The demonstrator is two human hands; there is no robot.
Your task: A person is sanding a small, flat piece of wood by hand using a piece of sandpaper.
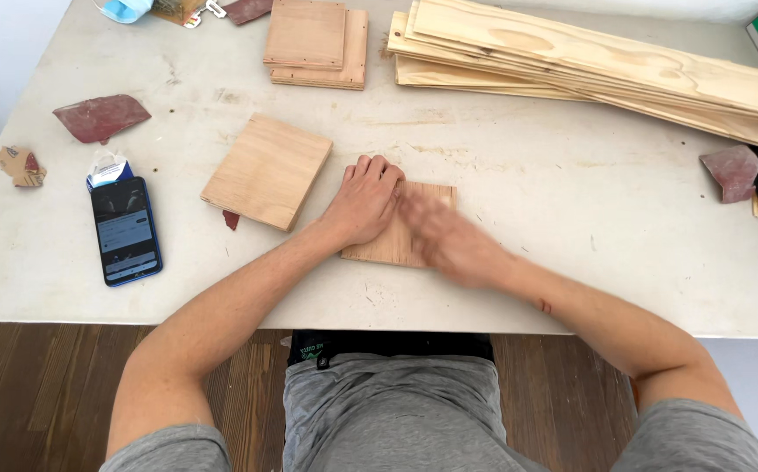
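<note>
A small square wooden board (394,234) lies flat on the white table (519,175) near its front edge, straight in front of the person. The left hand (363,200) rests palm down on the board's left part, fingers stretched out flat and close together, pressing rather than gripping. The right hand (451,241) lies over the board's right part and is blurred, so I cannot tell how its fingers are set or whether they hold anything. Just to the left of the board sits a thicker wooden block (266,170), tilted, with a scrap of red sandpaper (231,218) showing at its lower corner. Farther left lies a blue smartphone (125,231), its screen lit, and beyond it a larger red sandpaper sheet (100,117). At the far edge are 2 stacked square boards (318,42) and a pile of long pale planks (589,65)
</note>
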